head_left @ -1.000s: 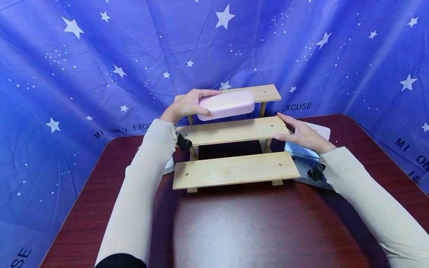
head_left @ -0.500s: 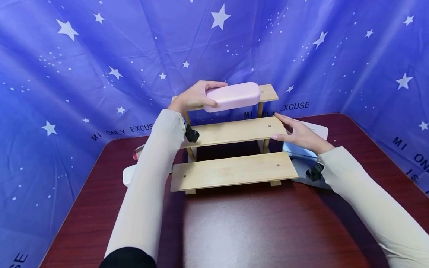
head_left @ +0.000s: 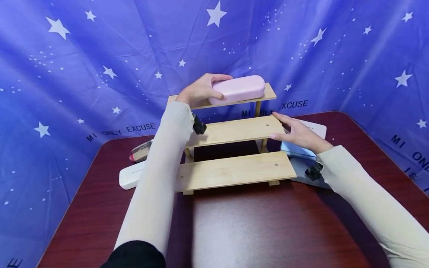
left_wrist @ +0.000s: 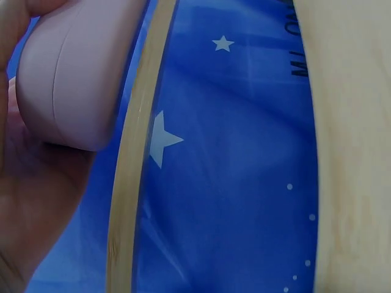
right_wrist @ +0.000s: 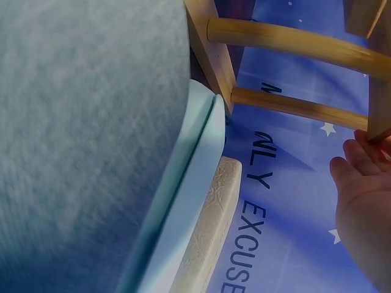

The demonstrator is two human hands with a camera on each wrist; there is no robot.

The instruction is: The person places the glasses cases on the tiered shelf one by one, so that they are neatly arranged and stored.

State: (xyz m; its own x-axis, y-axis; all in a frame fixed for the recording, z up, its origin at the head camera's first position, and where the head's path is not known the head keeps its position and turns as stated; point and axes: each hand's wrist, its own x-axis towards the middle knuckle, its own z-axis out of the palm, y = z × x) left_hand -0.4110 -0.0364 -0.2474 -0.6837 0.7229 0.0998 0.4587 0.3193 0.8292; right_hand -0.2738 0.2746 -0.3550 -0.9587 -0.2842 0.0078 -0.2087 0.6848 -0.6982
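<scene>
Pink case [head_left: 239, 88] gripped at the top board [head_left: 270, 91]

Around the wooden stand [head_left: 234, 132], more cases lie on the dark red table [head_left: 254, 230]. To the left are a white case [head_left: 130, 176] and a plaid case [head_left: 140, 150], both partly hidden by the left sleeve [head_left: 152, 186], which also crosses the left ends of the lower boards. To the right, a grey case [head_left: 303, 166], a blue case [head_left: 295, 149] and a pale case [head_left: 316, 129] sit close together, partly covered by the right hand [head_left: 299, 134]. That hand holds the middle board's end, thumb at the front, fingers at the rear corner. A starry curtain [head_left: 134, 41] hangs behind.

The left hand [head_left: 201, 89] clasps the pink case's left end. Smooth, long and round-cornered, it lies roughly along the top board; a seam shows up close. Whether it touches the board is unclear.
</scene>
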